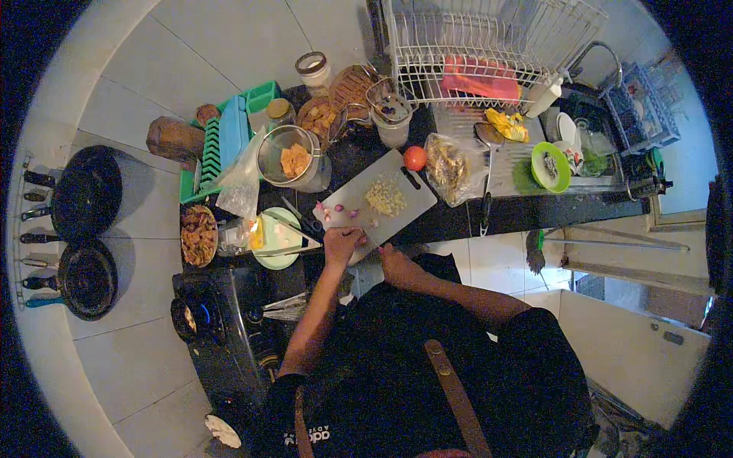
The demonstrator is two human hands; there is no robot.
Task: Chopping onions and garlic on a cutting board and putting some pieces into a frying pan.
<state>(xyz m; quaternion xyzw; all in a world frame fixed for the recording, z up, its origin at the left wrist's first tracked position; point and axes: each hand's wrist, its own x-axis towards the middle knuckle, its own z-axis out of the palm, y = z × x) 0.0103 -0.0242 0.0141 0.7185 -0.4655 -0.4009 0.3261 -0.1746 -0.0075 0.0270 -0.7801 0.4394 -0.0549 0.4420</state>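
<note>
A light grey cutting board [401, 166] lies slanted on the dark counter. Chopped pale pieces, apparently garlic, form a pile [386, 196] on it. Several small shallots [339, 208] rest toward its left corner. My left hand [342, 243] is at the board's near edge, fingertips pinched on a small reddish piece, apparently a shallot [362, 239]. Just to the right, my right hand [398, 264] is curled closed, apparently round a small knife [381, 249] that is mostly hidden. A red tomato [415, 158] sits against the board's far corner.
Left of the board stand a strainer [286, 157] with orange-brown chunks, a pale green plate [278, 240] with tongs [286, 251], and black-handled scissors [309, 220]. A gas stove [217, 326] shows a blue flame. Rightward are a plastic bag [449, 169], a ladle [488, 172] and a green bowl [551, 166].
</note>
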